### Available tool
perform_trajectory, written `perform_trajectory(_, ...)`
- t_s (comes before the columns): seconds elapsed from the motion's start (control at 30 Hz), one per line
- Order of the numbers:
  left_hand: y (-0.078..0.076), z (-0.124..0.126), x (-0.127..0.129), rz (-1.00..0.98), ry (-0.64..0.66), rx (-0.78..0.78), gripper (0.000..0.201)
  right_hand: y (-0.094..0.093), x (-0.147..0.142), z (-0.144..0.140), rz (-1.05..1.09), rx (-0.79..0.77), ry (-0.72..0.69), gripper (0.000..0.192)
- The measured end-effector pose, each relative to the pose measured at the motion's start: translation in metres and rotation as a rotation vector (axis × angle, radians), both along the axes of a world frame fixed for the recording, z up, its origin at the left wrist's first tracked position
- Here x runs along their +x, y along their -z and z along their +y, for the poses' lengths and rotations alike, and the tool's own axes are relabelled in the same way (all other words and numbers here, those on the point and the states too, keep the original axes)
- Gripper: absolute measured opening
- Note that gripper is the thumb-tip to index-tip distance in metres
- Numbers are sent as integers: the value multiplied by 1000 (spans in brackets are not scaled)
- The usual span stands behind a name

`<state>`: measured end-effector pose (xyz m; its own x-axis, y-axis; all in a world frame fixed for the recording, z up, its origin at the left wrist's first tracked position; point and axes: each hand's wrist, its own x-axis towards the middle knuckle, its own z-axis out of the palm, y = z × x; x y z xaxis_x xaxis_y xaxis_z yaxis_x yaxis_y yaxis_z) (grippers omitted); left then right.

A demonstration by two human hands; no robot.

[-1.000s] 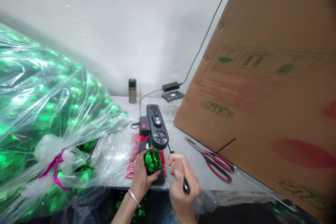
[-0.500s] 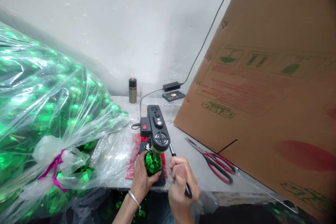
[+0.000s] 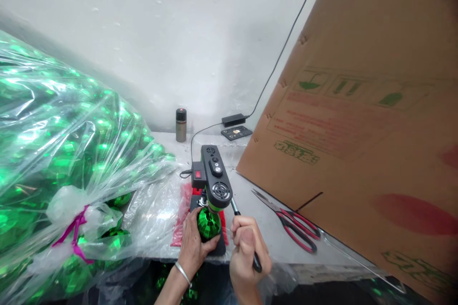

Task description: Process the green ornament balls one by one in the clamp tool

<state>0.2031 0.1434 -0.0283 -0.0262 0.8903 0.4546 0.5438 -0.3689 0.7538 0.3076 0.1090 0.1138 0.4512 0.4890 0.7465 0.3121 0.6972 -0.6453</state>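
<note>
Small packing workshop: a benchtop press machine [image 3: 213, 178] on a worktable [image 3: 250, 200], a bulk plastic bag of green ornaments [image 3: 64, 152] to its left, a shipping carton [image 3: 358, 119] and scissors [image 3: 293, 224] to its right.

The press [image 3: 213, 180] stands between the bag [image 3: 64, 162] at left and the carton [image 3: 358, 128] at right, scissors [image 3: 293, 225] before the carton.

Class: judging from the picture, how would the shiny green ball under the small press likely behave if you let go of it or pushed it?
The green ball is round, so it would probably roll; the left hand cups it. Its glossy faceted skin looks slippery and probably thin, so perhaps fragile.
</note>
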Motion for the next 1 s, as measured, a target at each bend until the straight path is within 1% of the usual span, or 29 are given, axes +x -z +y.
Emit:
perform_trajectory(0.2, -1, 0, 1, -22, 3, -39, 75, 2, 1, 0, -4, -12, 5, 35)
perform_trajectory(0.7, -6, 0, 2, -35, 7, -32, 71, -1, 0, 1, -13, -6, 13, 36)
perform_trajectory(1.0, -6, 1, 4, -37, 7, -27, 72, 0, 0, 1, -5, -6, 14, 37)
